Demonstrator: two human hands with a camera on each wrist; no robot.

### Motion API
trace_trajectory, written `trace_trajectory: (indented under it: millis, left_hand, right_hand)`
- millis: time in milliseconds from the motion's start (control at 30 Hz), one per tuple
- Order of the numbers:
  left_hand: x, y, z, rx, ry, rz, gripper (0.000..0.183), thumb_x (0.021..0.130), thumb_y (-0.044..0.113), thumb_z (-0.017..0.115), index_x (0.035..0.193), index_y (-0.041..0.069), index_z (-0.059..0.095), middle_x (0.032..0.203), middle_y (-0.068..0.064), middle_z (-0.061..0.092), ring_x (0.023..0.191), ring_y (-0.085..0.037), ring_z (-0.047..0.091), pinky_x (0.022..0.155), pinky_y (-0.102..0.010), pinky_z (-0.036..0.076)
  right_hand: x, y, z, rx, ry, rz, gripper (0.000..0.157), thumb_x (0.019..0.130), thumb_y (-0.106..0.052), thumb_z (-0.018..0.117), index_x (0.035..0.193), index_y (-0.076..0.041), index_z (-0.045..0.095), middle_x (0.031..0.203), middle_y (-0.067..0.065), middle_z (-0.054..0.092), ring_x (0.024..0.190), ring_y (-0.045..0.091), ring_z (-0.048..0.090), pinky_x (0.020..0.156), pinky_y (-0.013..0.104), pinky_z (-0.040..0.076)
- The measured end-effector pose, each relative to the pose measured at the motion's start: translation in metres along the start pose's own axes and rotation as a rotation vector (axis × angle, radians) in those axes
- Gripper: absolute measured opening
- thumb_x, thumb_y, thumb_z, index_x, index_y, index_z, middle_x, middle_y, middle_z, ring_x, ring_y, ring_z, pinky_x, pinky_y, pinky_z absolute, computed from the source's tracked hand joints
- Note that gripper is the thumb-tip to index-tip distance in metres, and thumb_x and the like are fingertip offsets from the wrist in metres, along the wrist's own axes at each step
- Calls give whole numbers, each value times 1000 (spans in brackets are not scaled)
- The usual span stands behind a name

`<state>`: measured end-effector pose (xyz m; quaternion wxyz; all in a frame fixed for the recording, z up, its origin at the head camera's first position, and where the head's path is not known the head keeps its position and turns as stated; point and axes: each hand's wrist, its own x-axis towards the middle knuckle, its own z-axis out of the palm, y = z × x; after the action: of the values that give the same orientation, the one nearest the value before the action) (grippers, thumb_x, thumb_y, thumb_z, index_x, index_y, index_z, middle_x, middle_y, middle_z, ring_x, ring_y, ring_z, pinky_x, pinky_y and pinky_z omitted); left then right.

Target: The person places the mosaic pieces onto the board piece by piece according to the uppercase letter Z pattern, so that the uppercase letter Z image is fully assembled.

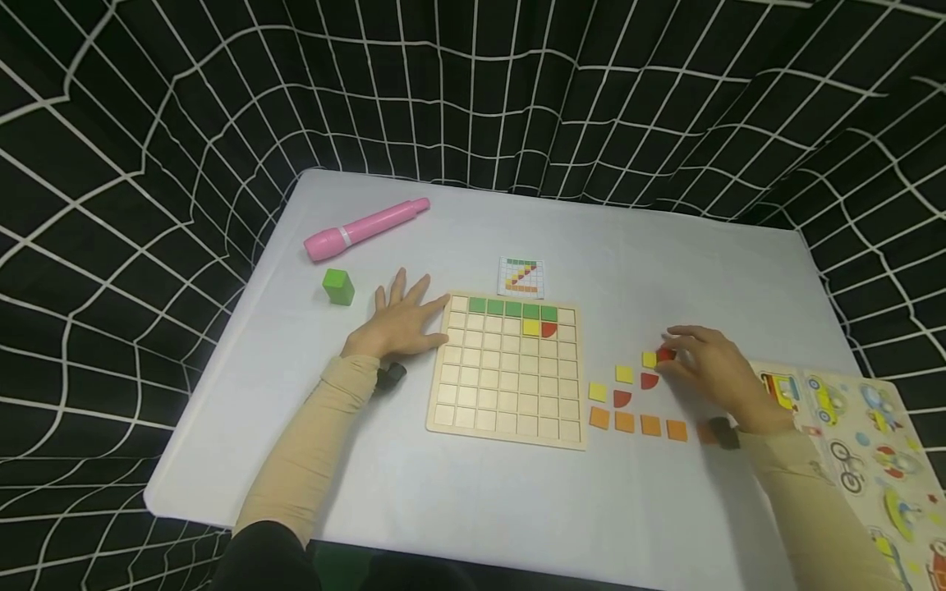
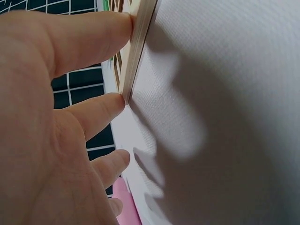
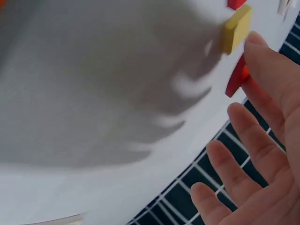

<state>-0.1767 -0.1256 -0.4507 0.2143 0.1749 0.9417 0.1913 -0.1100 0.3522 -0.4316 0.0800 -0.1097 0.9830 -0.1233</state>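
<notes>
A wooden grid board (image 1: 479,398) lies on the table. In its top row is a line of green square tiles (image 1: 513,309), with a yellow square tile (image 1: 531,327) and a red quarter-round tile (image 1: 549,329) below. My left hand (image 1: 399,327) rests at the board's left edge, fingers spread, thumb and index finger touching the rim. To the right, my right hand (image 1: 713,369) pinches another red quarter-round tile (image 3: 238,77) between thumb and index finger. Beside it is a loose yellow tile (image 3: 236,30). Two more yellow tiles and two red ones lie between that hand and the board.
Several orange square tiles (image 1: 650,425) form a row nearest me. A small pattern card (image 1: 521,277) lies behind the board. At the left are a green block (image 1: 338,287) and a pink flashlight-shaped object (image 1: 367,229). A vehicle picture board (image 1: 861,435) is under the right forearm.
</notes>
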Motion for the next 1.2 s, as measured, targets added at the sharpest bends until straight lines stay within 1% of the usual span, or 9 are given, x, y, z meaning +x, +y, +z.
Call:
trace_trajectory:
  millis: [133, 233, 467, 567, 667, 767, 867, 1033, 1200]
  left_hand:
    - [-1, 0, -1, 0, 1, 1, 77, 97, 50, 59, 164, 26, 29, 177, -13, -1, 160, -44, -23, 124, -75, -11]
    - [-1, 0, -1, 2, -3, 1, 77, 98, 50, 59, 164, 26, 28, 177, -13, -1, 159, -44, -23, 124, -75, -11]
    - [1, 0, 0, 9, -3, 4, 77, 97, 51, 58, 164, 26, 29, 177, -13, 0, 160, -44, -23, 124, -75, -10]
    - [1, 0, 0, 9, -4, 4, 77, 98, 50, 58, 164, 26, 29, 177, -13, -1, 160, -44, -23, 124, -75, -11]
    - [1, 0, 0, 11, -5, 3, 77, 98, 51, 59, 164, 26, 29, 177, -13, -1, 159, -44, -24, 124, -75, -11]
    - [1, 0, -1, 14, -4, 2, 77, 98, 51, 59, 164, 26, 29, 177, -14, -1, 159, -44, -24, 124, -74, -11]
    - [2, 0, -2, 20, -5, 0, 77, 98, 51, 59, 164, 27, 28, 177, -14, -1, 159, -44, -24, 124, -74, -12]
    - [1, 1, -1, 22, -13, -4, 77, 98, 51, 58, 164, 27, 28, 177, -13, -1, 159, -44, -23, 124, -75, -11]
    - [1, 1, -1, 19, -15, -5, 77, 98, 51, 58, 165, 27, 27, 177, -13, -1, 160, -44, -23, 124, -75, -11]
  right_hand:
    - [6, -15, -2, 8, 29, -55, 47, 89, -19, 80, 126, 6, 68, 143, 27, 58, 137, 49, 46, 115, 70, 36]
    - [12, -28, -1, 0, 43, -86, 44, 89, -18, 80, 124, 6, 70, 142, 26, 59, 137, 48, 47, 116, 68, 36]
    - [26, -56, 6, -87, 70, -164, 33, 88, -23, 81, 110, 1, 76, 138, 21, 65, 137, 46, 51, 118, 65, 37]
    - [33, -71, 10, -103, 55, -183, 32, 89, -24, 80, 109, -1, 76, 138, 21, 66, 138, 47, 51, 119, 65, 37]
    - [40, -85, 14, -95, 52, -225, 31, 90, -25, 80, 109, -1, 76, 138, 20, 66, 138, 47, 51, 120, 64, 37]
    - [48, -97, 18, -87, 78, -298, 31, 88, -25, 82, 107, -1, 76, 135, 20, 68, 136, 48, 54, 118, 63, 40]
    - [55, -109, 21, -80, 88, -341, 32, 87, -27, 83, 106, -2, 76, 134, 20, 69, 136, 48, 55, 119, 62, 40]
    - [65, -126, 27, -65, 97, -385, 34, 85, -28, 83, 106, -3, 77, 131, 19, 70, 134, 48, 55, 118, 61, 41]
    - [73, -139, 32, -65, 109, -408, 30, 84, -28, 85, 101, -4, 78, 129, 17, 71, 133, 46, 57, 117, 60, 43]
